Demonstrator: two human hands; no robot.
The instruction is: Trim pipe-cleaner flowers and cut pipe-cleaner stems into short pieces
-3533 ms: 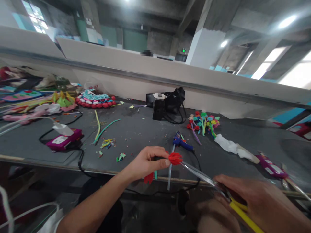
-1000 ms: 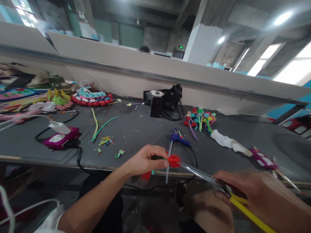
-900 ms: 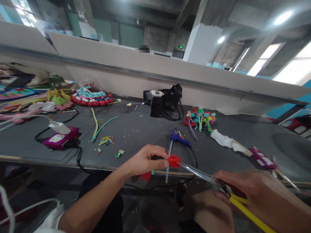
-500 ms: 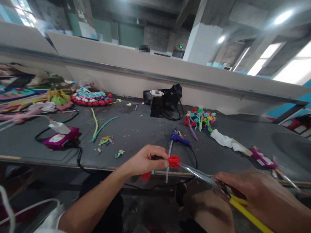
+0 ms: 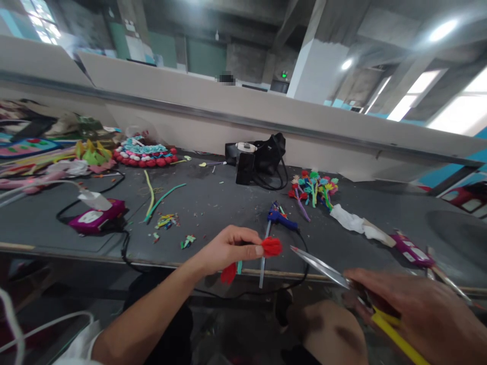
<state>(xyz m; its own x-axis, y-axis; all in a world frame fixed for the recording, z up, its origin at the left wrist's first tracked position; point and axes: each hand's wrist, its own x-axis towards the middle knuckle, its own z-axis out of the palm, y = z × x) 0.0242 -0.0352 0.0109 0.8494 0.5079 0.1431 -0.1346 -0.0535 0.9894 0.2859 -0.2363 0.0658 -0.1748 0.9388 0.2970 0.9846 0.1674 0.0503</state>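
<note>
My left hand (image 5: 232, 248) pinches a small red ruffled flower (image 5: 271, 247) between thumb and fingertips, over the table's front edge. Below that hand hangs a red petal-like piece (image 5: 229, 274), with a bit of green (image 5: 239, 267) beside it. In my right hand (image 5: 411, 304) are long-nose pliers (image 5: 323, 268) with yellow handles. Their pointed tips are just right of the flower, apart from it. Behind the flower lies a blue glue gun (image 5: 280, 219), a clear glue stick (image 5: 262, 263) jutting from it toward me.
Colourful flowers (image 5: 314, 186) lie back right, near a white wrapped piece (image 5: 348, 218) and a purple power strip (image 5: 412, 249). A black bag (image 5: 272, 157) rests against the partition. Left are another purple power strip (image 5: 97, 215), green and yellow strips (image 5: 163, 200) and small scraps (image 5: 167, 220).
The pliers' tips have come away from the red flower, as my right hand drew back to the right. My left hand still holds the flower in nearly the same place.
</note>
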